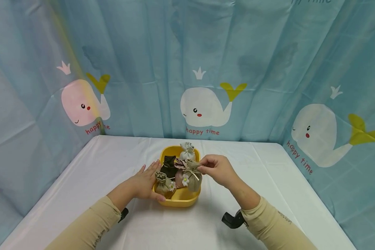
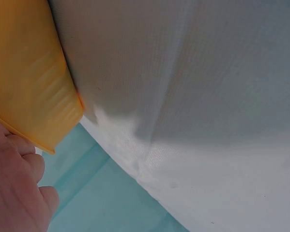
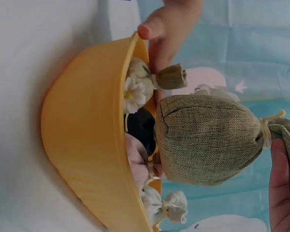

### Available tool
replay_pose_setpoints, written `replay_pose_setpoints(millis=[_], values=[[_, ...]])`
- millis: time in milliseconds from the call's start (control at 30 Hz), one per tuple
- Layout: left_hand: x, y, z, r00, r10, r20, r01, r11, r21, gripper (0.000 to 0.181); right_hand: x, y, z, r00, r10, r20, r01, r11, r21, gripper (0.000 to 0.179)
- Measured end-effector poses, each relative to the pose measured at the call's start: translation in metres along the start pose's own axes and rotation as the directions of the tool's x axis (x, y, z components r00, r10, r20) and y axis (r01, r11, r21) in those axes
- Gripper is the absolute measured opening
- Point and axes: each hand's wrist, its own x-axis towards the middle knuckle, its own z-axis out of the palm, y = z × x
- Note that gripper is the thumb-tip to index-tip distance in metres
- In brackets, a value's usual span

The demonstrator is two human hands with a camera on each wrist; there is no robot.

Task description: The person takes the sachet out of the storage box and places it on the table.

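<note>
A yellow plastic basket [image 1: 182,203] stands on the table with several small drawstring pouches in it. My right hand [image 1: 218,170] pinches the gathered neck of an olive-green pouch [image 3: 210,140], which hangs over the basket's rim in the right wrist view. Against the basket's left side rests my left hand [image 1: 145,182], fingers extended and thumb at the near rim. Inside lie a khaki pouch [image 1: 163,186] with a white flower, a black pouch [image 1: 168,168], a pink pouch [image 1: 179,180] and a pale grey pouch [image 1: 187,152] at the far end.
A white cloth [image 1: 137,225] covers the table. Behind and at both sides hangs a blue curtain [image 1: 137,69] printed with whales. Black wrist-camera mounts [image 1: 233,220] show under the sleeves.
</note>
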Motion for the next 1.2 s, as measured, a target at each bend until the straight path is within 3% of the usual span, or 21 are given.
replay_pose_setpoints(millis=[367, 767, 1200], values=[[-0.002, 0.002, -0.002, 1.000, 0.012, -0.002, -0.012, 1.000, 0.001, 0.129, 0.001, 0.008, -0.020, 0.997, -0.009, -0.077, 0.009, 1.000, -0.008, 0.007], [-0.003, 0.002, -0.002, 1.000, 0.005, 0.005, -0.005, 1.000, -0.004, 0.130, 0.012, 0.054, -0.052, 0.983, -0.053, -0.178, 0.044, 0.997, -0.058, 0.006], [0.000, 0.000, 0.000, 1.000, -0.004, 0.006, 0.004, 1.000, 0.001, 0.132, 0.021, 0.093, -0.071, 0.971, 0.010, -0.238, -0.049, 0.986, -0.157, 0.004]])
